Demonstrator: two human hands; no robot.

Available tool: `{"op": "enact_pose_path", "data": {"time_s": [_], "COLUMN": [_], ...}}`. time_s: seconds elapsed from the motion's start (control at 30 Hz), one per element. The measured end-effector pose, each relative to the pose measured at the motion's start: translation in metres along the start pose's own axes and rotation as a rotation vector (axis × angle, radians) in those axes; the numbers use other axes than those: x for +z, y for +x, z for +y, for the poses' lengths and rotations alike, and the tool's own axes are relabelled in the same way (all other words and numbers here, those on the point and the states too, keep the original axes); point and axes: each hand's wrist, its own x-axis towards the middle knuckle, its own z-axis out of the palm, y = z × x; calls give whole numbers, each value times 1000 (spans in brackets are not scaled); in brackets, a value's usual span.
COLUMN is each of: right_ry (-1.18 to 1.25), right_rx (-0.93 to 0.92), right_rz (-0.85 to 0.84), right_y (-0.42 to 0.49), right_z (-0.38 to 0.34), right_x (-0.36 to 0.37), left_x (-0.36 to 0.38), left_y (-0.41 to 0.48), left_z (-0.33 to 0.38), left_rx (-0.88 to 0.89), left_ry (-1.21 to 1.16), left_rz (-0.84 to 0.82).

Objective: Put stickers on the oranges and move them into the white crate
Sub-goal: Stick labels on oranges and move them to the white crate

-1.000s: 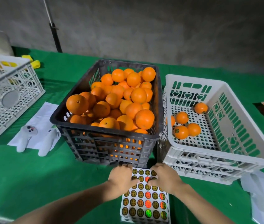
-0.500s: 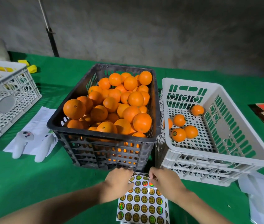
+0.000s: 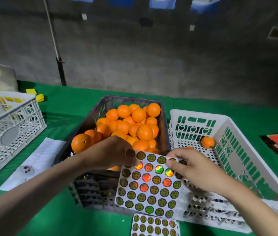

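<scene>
At centre frame both hands pinch a glossy sheet [image 3: 149,186] of round foil stickers, left hand [image 3: 112,153] at its top-left corner, right hand [image 3: 192,169] peeling one, hiding smooth oranges [image 3: 134,126] in the black slatted crate [image 3: 92,188]; the perforated white crate [image 3: 254,150] sits right, partly blurred.

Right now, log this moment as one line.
step: peeling sticker | left hand: holds sticker sheet | right hand: pinches sticker at top corner | white crate: few oranges
</scene>
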Motion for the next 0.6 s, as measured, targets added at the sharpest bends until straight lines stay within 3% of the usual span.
{"op": "enact_pose_path", "data": {"time_s": [0.1,0.23,0.3,0.47,0.53,0.6], "right_ry": [52,-19,-233,-770,-815,-755], "right_rx": [11,98,115,-1,-140,-231], "right_rz": [122,315,402,763,949,1009], "right_y": [32,87,114,161,175,189], "right_z": [-14,-31,-40,-50,-48,-42], "right_x": [-17,-32,-36,-34,-18,11], "left_x": [-21,-38,-50,-68,-67,-61], "left_y": [14,43,63,97,105,114], "left_z": [1,-2,-5,-23,-34,-44], "left_rx": [-40,-50,-121,-34,-15,14], "left_ry": [-439,-598,-584,-512,-483,-405], "left_rz": [213,309,307,373,451,557]}}
